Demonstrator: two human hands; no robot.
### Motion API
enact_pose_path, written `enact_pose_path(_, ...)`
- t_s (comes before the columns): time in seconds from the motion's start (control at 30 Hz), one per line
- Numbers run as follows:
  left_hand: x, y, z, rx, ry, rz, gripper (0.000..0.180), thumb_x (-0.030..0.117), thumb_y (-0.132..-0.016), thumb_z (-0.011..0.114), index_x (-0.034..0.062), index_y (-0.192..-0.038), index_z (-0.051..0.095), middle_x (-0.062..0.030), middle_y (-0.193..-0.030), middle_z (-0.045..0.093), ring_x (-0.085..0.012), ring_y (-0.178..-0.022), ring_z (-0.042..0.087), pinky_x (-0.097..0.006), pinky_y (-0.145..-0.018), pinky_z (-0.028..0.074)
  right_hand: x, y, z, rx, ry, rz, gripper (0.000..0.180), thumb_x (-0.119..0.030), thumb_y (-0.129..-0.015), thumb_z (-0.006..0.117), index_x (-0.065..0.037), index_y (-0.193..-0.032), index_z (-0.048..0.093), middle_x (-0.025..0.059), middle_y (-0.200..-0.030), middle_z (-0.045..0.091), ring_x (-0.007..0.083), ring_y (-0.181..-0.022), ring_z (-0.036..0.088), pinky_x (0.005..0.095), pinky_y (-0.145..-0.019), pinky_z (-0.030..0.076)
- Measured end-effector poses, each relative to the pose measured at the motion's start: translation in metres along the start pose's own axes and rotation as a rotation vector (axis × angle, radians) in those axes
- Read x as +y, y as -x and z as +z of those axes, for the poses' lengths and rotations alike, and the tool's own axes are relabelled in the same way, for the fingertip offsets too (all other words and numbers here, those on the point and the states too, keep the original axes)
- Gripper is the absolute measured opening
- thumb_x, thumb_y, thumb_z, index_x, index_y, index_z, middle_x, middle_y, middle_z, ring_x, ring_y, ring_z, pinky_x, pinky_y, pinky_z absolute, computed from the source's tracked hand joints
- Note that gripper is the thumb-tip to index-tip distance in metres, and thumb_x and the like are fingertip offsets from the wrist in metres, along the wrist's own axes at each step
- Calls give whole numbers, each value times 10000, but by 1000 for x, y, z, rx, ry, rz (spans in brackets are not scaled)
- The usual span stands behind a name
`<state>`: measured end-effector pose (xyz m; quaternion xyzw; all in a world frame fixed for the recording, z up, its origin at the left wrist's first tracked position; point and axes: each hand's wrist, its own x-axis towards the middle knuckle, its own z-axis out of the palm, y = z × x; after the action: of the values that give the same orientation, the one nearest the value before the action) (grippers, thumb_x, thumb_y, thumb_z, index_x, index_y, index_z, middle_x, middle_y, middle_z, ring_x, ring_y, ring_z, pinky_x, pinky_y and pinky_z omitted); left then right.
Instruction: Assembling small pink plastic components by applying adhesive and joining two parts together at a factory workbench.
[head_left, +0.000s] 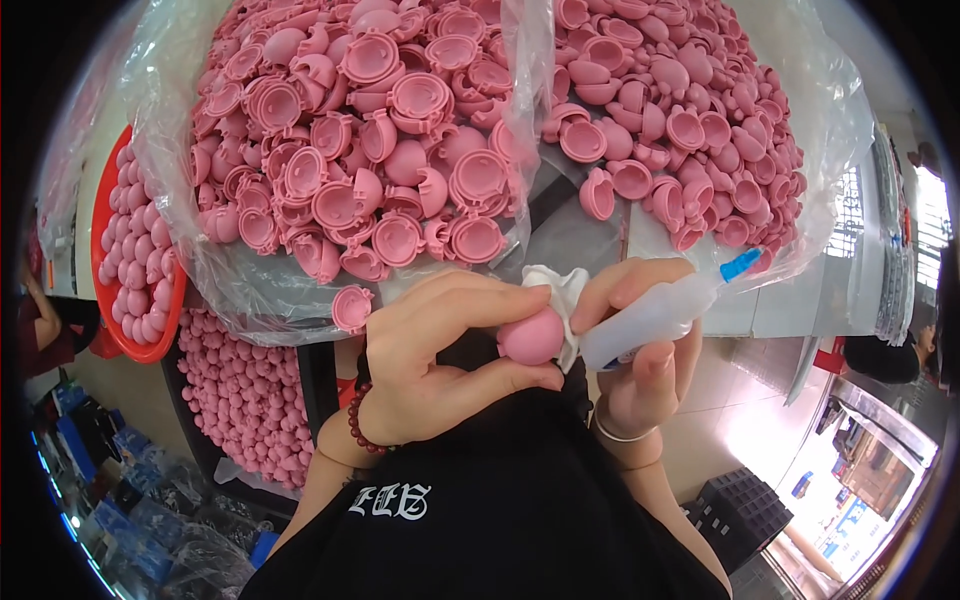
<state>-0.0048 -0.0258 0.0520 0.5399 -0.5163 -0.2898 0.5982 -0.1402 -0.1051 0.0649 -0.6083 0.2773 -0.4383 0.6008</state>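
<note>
Nearest, a black shirt is filling the lower middle. Beyond it, the table is carrying two heaps of pink shells in clear plastic; only a narrow strip is separating them, while bare surface is showing at the near right edge. A red basin is standing off to the left. The right grip is clasping a translucent squeeze bottle, its blue nozzle pointing up-right, fingertips touching a crumpled white cloth. Just left of that cloth, the left grip is clamping a smooth, rounded pink piece between thumb and fingers.
</note>
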Motion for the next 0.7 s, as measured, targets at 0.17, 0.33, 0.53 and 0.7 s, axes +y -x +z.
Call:
enact_pose_path(0.17,2,-4,1,-26,-103,63,398,42,-517,751,-19,-876,591,-108,-822,605,-200,-748,573,-274,-667,433,-9,-2,3,-84,-194,97,439,-420,-768,535,-12,-866,406,124,-676,507,144,-552,465,220,-502,356)
enact_pose_path(0.33,-1,-2,5,-12,-385,124,351,-2,-517,700,-9,-851,593,-101,-799,604,-204,-703,579,-267,-614,436,-8,2,-7,-312,65,63,355,-182,-722,635,14,-958,457,125,-841,557,195,-717,559,279,-627,446)
enact_pose_path(0.53,8,-5,-5,-24,-460,112,320,14,-534,707,-5,-831,591,-96,-791,604,-192,-692,577,-263,-604,437,-12,4,-7,-180,148,178,366,-245,-770,566,39,-958,431,91,-810,554,125,-663,501,226,-599,394)
enact_pose_path(0.7,11,6,-38,151,-161,84,466,176,-610,748,-66,-932,512,-130,-812,599,-180,-750,562,-275,-663,444,1,-5,-25,-144,476,204,223,-107,-813,478,34,-978,427,131,-877,557,119,-721,514,218,-605,396)
